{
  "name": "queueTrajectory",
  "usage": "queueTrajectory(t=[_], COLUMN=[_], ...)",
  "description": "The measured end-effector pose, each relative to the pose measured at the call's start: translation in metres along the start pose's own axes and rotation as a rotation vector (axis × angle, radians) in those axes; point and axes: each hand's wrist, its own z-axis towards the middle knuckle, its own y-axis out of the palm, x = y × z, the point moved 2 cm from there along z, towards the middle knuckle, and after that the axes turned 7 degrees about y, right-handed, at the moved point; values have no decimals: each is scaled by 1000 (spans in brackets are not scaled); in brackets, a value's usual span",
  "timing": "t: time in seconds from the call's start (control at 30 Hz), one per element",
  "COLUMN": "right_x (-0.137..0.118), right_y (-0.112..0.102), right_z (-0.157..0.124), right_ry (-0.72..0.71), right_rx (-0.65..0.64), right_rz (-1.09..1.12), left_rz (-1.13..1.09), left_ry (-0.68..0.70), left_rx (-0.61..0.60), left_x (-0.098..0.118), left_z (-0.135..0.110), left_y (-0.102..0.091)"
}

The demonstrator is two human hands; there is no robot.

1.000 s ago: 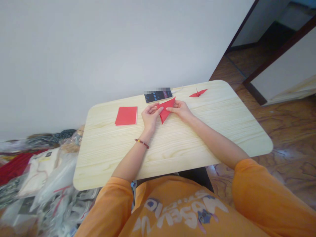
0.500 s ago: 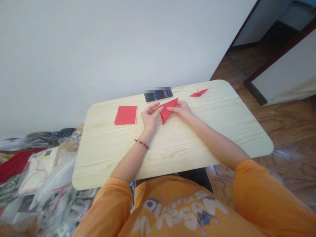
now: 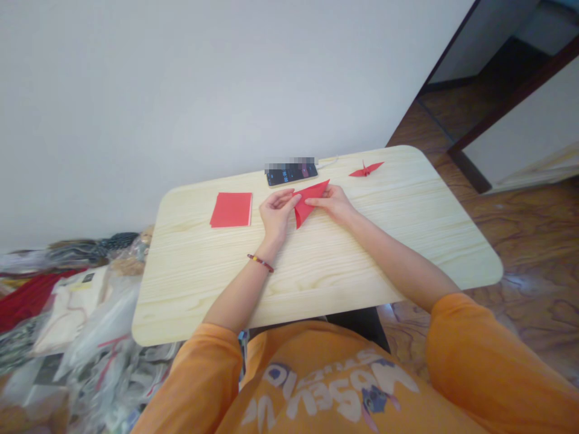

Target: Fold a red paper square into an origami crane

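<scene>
Two-handed grip on a folded red paper above a pale wood-grained table. The right hand pinches the sheet—thumb flat on the near face, fingers behind it—with one pointed corner rising beyond the fingers. The left hand has its thumb on the paper's left edge, its other fingers loosely curled; how firmly they close behind the sheet cannot be told. The paper thus lies between the two hands, its lower point directed toward the wearer. Left of the grip, well apart: a stack of red square sheets. Just beyond the grip: a phone, screen lit. Beyond and right of it: a red folded crane, wings spread. Nearer the wearer, below the left hand: a beaded bracelet.
</scene>
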Motion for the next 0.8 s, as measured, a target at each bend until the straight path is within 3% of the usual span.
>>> queueTrajectory(t=[0.8], right_x=[-1], right_y=[-4], right_z=[0], right_ry=[6], right_rx=[-6], right_rz=[-7], left_rz=[-73], left_ry=[-58], left_rx=[7], left_x=[3], left_z=[0], left_y=[2])
